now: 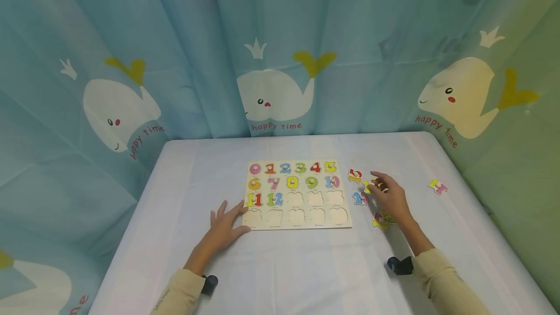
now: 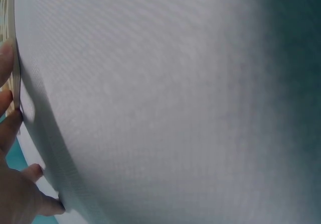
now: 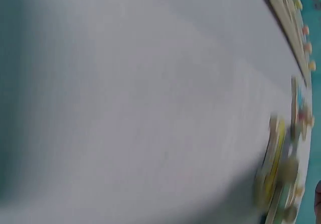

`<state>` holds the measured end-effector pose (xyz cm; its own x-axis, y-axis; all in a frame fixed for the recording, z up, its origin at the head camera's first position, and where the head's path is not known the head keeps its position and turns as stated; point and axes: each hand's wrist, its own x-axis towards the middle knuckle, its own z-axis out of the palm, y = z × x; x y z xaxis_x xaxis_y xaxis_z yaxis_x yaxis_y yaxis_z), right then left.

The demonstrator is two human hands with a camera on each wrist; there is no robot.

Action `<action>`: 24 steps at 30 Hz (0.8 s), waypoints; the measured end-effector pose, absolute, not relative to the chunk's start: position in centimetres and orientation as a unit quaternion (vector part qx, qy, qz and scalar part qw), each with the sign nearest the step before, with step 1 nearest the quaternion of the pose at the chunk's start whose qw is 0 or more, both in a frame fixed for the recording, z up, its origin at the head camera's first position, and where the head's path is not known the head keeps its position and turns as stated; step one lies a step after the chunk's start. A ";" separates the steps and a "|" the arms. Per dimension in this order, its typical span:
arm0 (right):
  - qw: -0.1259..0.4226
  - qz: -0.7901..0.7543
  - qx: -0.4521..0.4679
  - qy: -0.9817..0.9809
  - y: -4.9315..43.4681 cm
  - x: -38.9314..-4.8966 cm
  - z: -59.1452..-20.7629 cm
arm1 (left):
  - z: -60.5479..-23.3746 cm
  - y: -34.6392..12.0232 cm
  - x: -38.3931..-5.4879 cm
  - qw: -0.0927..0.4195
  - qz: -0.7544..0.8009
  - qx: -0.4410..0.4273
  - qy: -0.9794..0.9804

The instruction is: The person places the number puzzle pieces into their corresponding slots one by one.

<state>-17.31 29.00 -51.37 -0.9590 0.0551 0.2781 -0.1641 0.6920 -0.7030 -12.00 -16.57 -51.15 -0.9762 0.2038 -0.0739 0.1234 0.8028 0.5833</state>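
Right fingers [image 1: 381, 177] half-hide a yellow piece [image 1: 368, 187] (perhaps pinched) amid loose numbers [image 1: 359, 199].

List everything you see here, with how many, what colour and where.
Puzzle board: one, pale, mid-table
Fitted number pieces: thirteen, multicoloured, board's upper three rows
Empty recesses: eight, pale, board's lower two rows
Loose pieces: at least six, multicoloured, right of board
Table: one, white, beneath board
Curtain: count unclear, blue-green, around table
Whale prints: four, white with yellow tails, on curtain
Black devices: two, at wrists
Sleeves: two, beige, on arms
Left hand: one, bare, at board's left edge
Right hand: one, bare, at loose pieces
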 end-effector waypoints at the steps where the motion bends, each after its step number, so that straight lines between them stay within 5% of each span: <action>1: 0.135 0.395 0.036 -0.908 28.5 -17.4 -51.3 | -51.2 -16.6 -12.0 0.066 0.303 0.087 0.947; 15: 0.095 0.433 0.125 -0.888 21.1 -18.3 -51.4 | -51.2 -16.7 -12.1 0.062 0.311 0.085 0.945; 24: 0.022 0.402 0.171 -0.900 16.0 -17.4 -52.6 | -51.2 -16.6 -12.0 0.070 0.305 0.080 0.946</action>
<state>-17.42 15.99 -52.59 -0.9406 -0.2898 0.1766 -0.3250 0.6192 -0.7149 -11.95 -16.59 -51.22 -0.9773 0.1947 -0.0840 0.1088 0.8006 0.5892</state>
